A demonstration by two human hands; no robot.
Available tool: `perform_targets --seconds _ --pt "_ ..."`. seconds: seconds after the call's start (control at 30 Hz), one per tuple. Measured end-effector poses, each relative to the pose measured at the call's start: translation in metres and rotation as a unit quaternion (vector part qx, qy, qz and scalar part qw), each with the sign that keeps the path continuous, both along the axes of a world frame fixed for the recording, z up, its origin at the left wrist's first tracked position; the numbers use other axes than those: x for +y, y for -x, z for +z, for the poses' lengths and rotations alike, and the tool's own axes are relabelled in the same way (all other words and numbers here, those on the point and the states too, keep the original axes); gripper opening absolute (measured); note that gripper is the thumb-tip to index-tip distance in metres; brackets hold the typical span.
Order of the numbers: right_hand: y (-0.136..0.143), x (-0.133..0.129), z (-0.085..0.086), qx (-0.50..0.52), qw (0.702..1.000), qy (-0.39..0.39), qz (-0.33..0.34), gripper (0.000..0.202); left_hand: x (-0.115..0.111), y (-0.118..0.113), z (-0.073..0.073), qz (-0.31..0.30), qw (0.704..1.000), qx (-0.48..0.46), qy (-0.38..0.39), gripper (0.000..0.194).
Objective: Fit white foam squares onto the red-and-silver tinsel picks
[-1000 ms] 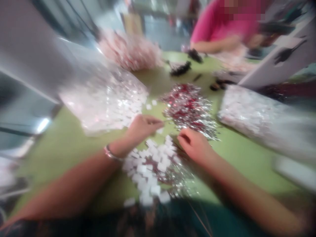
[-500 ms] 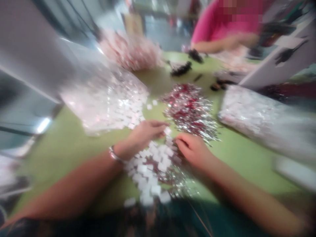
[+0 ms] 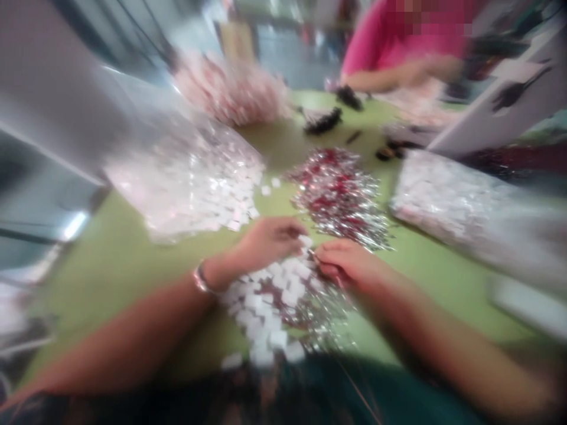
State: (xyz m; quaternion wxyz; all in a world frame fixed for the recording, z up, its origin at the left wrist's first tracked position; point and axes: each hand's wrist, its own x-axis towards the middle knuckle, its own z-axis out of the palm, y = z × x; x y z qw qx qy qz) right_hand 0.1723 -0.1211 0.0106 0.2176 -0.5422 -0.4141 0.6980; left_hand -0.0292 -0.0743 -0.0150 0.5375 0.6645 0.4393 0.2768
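My left hand (image 3: pixel 274 241), with a bracelet on the wrist, is closed in a pinch on a small white square card (image 3: pixel 305 241). Right beside it, my right hand (image 3: pixel 343 260) pinches a slim silvery piece whose tip shows at the fingertips; blur hides its exact kind. Below both hands lies a heap of loose white square cards (image 3: pixel 266 319), mixed with shiny silver and dark red slim pieces (image 3: pixel 325 321). Just beyond my hands sits a larger pile of slim silver and red pieces (image 3: pixel 341 195).
A clear plastic bag (image 3: pixel 177 183) spills white squares at left. Another filled bag (image 3: pixel 452 200) lies at right. Pink bagged goods (image 3: pixel 230 88) and black bundles (image 3: pixel 323 121) are farther back on the green table (image 3: pixel 133 260). Across it, a person in pink (image 3: pixel 367 47) works.
My right hand has turned slightly and come closer to the left, its fingertips now almost at the white card. The left hand stays nearly in place.
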Motion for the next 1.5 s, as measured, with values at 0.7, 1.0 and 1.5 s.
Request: perform_targets --seconds 0.7,1.0,1.5 --pt "0.002 -0.018 0.019 -0.167 0.906 -0.309 0.236 0.018 0.078 0.02 0.004 0.01 0.886 0.32 -0.335 0.047" --pt "-0.034 0.023 -0.019 -0.517 0.748 -0.393 0.133 0.019 0.093 0.012 -0.02 -0.019 0.784 0.453 -0.424 0.039" --pt "-0.027 0.028 -0.031 -0.632 0.643 -0.403 0.159 0.022 0.043 0.026 -0.007 -0.109 0.885 0.295 -0.343 0.03"
